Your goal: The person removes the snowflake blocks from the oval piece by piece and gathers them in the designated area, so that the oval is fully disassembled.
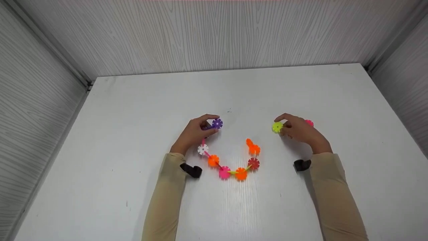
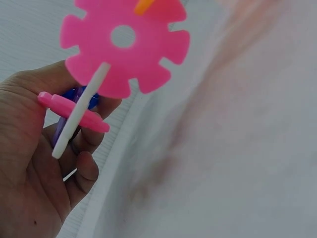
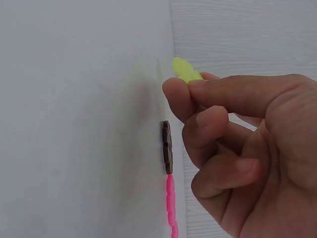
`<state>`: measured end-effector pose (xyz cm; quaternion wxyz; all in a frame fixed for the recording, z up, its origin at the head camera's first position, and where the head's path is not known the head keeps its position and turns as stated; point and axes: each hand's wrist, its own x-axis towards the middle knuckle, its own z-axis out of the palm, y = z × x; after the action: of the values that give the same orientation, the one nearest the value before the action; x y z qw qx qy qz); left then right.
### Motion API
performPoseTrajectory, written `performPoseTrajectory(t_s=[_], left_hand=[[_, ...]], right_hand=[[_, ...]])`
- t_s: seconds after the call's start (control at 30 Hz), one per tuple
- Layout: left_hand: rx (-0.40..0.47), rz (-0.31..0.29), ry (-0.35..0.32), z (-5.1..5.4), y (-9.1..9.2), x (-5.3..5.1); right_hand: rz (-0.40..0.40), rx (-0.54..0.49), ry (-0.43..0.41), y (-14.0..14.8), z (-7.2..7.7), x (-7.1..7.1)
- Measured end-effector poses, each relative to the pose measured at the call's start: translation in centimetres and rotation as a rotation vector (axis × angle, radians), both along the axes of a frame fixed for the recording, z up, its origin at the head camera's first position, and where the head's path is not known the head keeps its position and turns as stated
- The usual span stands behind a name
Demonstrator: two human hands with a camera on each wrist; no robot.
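Observation:
My left hand (image 1: 195,131) pinches a purple notched plastic disc (image 1: 217,123) at one end of a chain of interlocked discs. From there the chain curves over the tabletop in a U, through a white disc (image 1: 203,149), a pink disc (image 1: 224,172) and a dark red disc (image 1: 253,163), to orange discs (image 1: 254,149) at its other end. Between thumb and forefinger, my right hand (image 1: 301,132) holds a yellow-green disc (image 1: 277,127), apart from the chain. In the right wrist view, a brown disc (image 3: 167,148) and pink pieces (image 3: 171,201) lie beneath that hand.
A white tabletop (image 1: 234,207) carries everything. Grey wood-grain panels (image 1: 214,36) rise behind it and at both sides. Black wrist straps (image 1: 192,170) sit at both cuffs. One loose pink disc (image 1: 309,123) is partly hidden behind the right hand.

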<state>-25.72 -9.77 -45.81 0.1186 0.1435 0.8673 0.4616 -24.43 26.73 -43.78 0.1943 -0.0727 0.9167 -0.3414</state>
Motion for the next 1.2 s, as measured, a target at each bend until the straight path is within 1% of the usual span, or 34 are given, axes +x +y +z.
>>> performPoseTrajectory(t_s=[0.23,0.5,0.7,0.87,1.03,1.2], left_hand=[[0.009,-0.005,0.007,-0.2,0.0,0.0],[0.005,-0.032,0.037,-0.2,0.1,0.1],[-0.003,-0.038,0.052,-0.2,0.2,0.1],[-0.015,-0.035,0.032,0.1,0.5,0.3],[-0.02,-0.022,-0.003,0.2,0.9,0.3],[-0.001,-0.027,-0.037,0.2,1.3,0.4]], right_hand=[[0.007,0.005,-0.014,-0.1,0.0,0.0],[0.028,0.013,0.01,-0.1,0.0,0.1],[0.04,0.02,0.036,-0.1,-0.1,0.1],[0.022,0.017,0.054,-0.3,0.1,0.1],[0.021,-0.021,0.088,-0.8,0.4,0.1],[0.02,-0.02,0.089,-1.5,0.7,0.1]])
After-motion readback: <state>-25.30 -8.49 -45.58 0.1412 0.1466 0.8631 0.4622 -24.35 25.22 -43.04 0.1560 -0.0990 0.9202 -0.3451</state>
